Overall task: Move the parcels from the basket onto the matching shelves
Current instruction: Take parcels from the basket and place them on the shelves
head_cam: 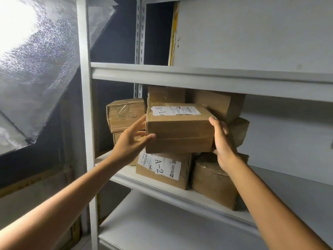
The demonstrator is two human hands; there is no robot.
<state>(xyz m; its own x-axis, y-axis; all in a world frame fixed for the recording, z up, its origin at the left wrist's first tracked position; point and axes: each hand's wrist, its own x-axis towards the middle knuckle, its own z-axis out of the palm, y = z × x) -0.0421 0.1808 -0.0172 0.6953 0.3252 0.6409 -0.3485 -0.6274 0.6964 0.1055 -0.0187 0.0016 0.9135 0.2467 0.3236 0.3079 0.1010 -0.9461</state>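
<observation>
— Where is the brown cardboard parcel marked A-1 [180, 127]?

— At the centre of the frame, on the middle grey metal shelf [162, 186]. It appears to rest on a brown cardboard parcel marked A-2 [162, 170], its label facing up.

— And the person's hands?

— The left hand [132, 141] is spread wide, its straight fingers against the parcel's left end and its thumb on the front face. The right hand [225, 145] grips the right end, thumb at the front edge, fingers wrapped behind out of sight.

— What lies around it?

— More brown boxes: a dented brown carton [124, 114] just left of it, others behind toward the upper right, and a tape-wrapped brown box [212, 181] at the lower right, just beside the A-2 parcel.
</observation>
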